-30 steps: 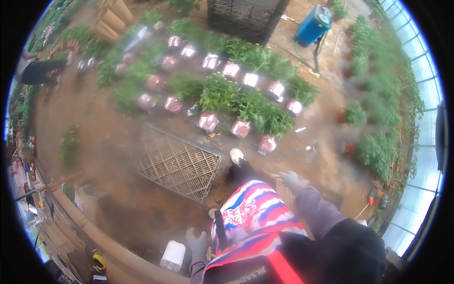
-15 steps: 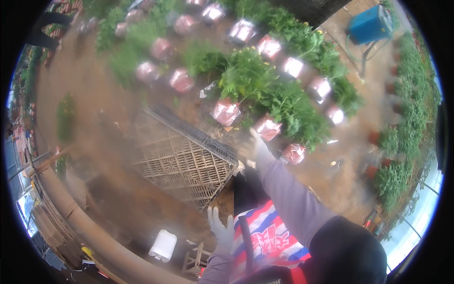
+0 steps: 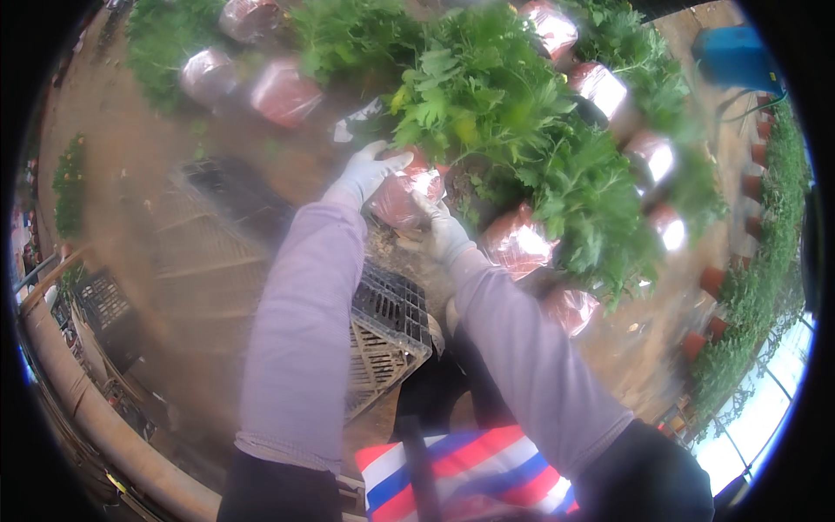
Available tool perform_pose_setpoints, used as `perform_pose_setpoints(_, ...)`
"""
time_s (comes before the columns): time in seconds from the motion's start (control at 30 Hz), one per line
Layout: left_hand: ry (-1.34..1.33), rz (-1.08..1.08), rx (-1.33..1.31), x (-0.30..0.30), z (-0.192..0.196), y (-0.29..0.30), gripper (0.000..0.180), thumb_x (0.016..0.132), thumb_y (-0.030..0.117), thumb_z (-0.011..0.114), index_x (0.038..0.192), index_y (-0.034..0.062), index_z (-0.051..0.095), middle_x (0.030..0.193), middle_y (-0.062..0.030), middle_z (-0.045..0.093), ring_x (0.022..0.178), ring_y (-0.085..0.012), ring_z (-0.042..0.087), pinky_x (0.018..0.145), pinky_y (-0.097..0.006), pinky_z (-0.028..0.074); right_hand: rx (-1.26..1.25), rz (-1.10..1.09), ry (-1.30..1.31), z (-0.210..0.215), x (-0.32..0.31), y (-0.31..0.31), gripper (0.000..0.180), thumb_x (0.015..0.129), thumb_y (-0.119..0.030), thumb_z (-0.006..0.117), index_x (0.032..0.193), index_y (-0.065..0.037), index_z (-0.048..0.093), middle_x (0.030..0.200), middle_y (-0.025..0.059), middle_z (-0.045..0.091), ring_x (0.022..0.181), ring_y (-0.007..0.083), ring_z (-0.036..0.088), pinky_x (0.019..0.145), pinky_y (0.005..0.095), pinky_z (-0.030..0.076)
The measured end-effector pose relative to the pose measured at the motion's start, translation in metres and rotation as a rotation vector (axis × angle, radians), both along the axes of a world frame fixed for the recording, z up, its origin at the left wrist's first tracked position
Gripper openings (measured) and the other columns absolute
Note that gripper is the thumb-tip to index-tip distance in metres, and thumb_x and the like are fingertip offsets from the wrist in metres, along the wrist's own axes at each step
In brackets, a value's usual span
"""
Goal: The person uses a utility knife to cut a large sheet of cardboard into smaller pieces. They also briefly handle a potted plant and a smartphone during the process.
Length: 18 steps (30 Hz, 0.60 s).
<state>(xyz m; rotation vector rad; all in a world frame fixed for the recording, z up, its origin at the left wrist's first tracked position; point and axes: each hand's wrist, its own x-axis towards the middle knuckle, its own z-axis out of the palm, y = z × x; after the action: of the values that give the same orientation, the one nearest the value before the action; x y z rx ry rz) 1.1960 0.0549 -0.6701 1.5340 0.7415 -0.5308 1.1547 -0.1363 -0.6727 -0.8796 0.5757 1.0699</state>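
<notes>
While both forearms reach forward in lilac sleeves (image 3: 304,313), the two gloved hands meet at one wrapped pot (image 3: 400,202). Position of pot: at ground level, beyond the right-hand end of the slatted crate (image 3: 387,296), at the near edge of the plant group. Wrapping: shiny film over a reddish body, with bright glare on the front.

Left hand (image 3: 365,177): pale glove, on the pot's upper left side; thumb and a finger set apart, one fingertip at the rim. Right hand (image 3: 442,224): pale glove, on the pot's right side, fingers directed up and inward against the film. Contact noted for both hands; whether the fingers are closed in a firm grip cannot be told.

Surroundings: leafy green foliage (image 3: 474,91) rises just behind the pot. A torn silvery scrap (image 3: 357,122) lies near the left fingertips. A second wrapped pot (image 3: 519,242) stands just beside the right wrist, a third (image 3: 570,311) nearer the body. The left forearm crosses the crate, hiding part of it. Striped cloth (image 3: 461,474) covers the wearer's lap area. Blue container (image 3: 739,56): upper right, well apart. Blurring on the left obscures the crate's far corner.
</notes>
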Motion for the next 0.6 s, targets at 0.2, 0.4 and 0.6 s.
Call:
perform_pose_setpoints(0.2,-0.025,-0.056,-0.236,0.005,-0.04,-0.005,0.084,0.073,0.03,0.086,0.138,-0.0019,0.044,0.132,-0.0158,0.057,0.119,-0.0247,0.055,0.1,-0.034,0.044,-0.066,-0.169,0.041,-0.001,-0.009,0.009,0.091,0.079,-0.029,0.08,0.149,-0.029,0.022,0.151,0.0084,0.028,0.133,0.0429,0.034,0.096,0.0623,0.044)
perform_pose_setpoints(0.4,-0.126,0.094,-0.145,-0.01,-0.003,-0.01,0.073,0.069,0.014,0.087,0.13,-0.0006,0.049,0.121,-0.0113,0.061,0.113,-0.0229,0.058,0.098,-0.034,0.046,-0.128,-0.153,-0.117,0.025,-0.012,0.015,0.088,0.078,-0.013,0.08,0.147,-0.025,0.027,0.142,0.0035,0.043,0.127,0.031,0.046,0.094,0.06,0.046)
perform_pose_setpoints(0.6,-0.073,0.322,-0.331,-0.05,0.138,-0.019,0.069,0.069,0.003,0.083,0.13,0.0014,0.05,0.117,-0.007,0.061,0.109,-0.0223,0.058,0.096,-0.034,0.047,-0.042,-0.271,-0.389,0.14,-0.035,0.0,0.09,0.071,0.004,0.078,0.147,-0.008,0.03,0.137,0.0091,0.047,0.124,0.0244,0.05,0.1,0.0383,0.048)
